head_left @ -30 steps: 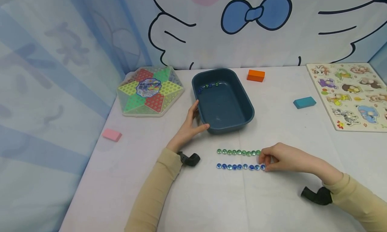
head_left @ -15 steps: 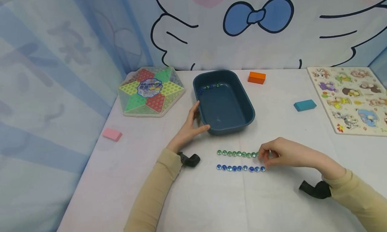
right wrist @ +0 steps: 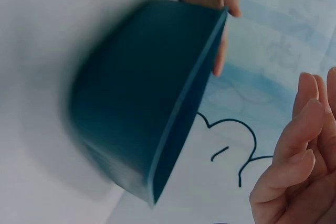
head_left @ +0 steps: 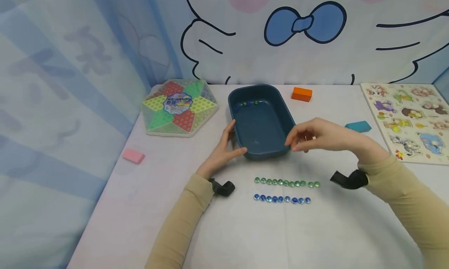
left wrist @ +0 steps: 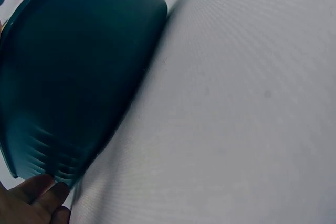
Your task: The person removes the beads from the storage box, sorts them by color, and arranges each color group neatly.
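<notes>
My left hand [head_left: 223, 151] holds the dark blue plastic basin [head_left: 260, 154] at its near left corner, thumb at the rim and fingers along the left wall. In the left wrist view its fingertips [left wrist: 55, 195] touch the ridged outer wall. My right hand [head_left: 320, 135] hangs at the basin's near right corner, fingers loosely bent, with nothing seen between them. Several glass marbles [head_left: 256, 102] lie at the basin's far end. Nearer me, a row of green glass marbles [head_left: 281, 182] runs above a row of blue glass marbles [head_left: 281, 199].
A hexagonal Chinese checkers box [head_left: 179, 107] sits left of the basin. An orange block [head_left: 301, 94], a teal block [head_left: 358, 126] and a pink block [head_left: 133, 156] lie around. An animal puzzle board [head_left: 408, 121] is at the right, and a printed curtain [head_left: 315, 62] closes the back.
My right hand has moved from the marble rows away to the basin's near right corner. The green row's right end, earlier covered, shows two marbles past a small gap. The left hand stays put.
</notes>
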{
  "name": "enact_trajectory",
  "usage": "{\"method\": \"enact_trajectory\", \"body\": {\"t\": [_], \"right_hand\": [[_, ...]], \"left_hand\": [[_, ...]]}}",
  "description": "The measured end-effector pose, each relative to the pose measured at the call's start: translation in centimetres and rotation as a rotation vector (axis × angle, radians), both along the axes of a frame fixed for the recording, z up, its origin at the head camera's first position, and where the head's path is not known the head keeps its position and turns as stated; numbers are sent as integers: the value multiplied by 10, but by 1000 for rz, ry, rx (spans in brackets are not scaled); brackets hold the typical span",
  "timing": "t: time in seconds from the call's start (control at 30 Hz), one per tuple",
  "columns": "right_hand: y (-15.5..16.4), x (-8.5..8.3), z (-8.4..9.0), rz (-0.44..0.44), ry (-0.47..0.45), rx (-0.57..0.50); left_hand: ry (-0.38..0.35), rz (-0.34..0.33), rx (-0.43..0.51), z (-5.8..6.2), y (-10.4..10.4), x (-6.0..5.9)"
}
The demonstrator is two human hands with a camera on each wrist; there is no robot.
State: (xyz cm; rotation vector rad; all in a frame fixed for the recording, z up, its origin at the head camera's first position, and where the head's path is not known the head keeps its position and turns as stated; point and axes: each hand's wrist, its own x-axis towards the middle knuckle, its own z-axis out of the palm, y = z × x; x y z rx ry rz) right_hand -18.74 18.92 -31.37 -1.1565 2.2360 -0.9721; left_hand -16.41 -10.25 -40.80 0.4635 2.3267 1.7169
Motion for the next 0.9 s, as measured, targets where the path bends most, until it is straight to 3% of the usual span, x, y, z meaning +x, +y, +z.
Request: {"method": "enact_trajectory", "body": {"t": [0.07,0.33,0.63,0.9], "right_hand": [[-5,-10,7,-29,-7,-15],[-30,-48,14,-174,-69,-21],[-60,-83,12,-217,-116,-89],[-81,-100,3,-228,-150,-156]], "left_hand": [[4,-2,8,-1,0,0],[19,23,0,-31,-2,-16],[28,35,20,-32,-3,-15],[23,31,28,-32,-2,-15]]}}
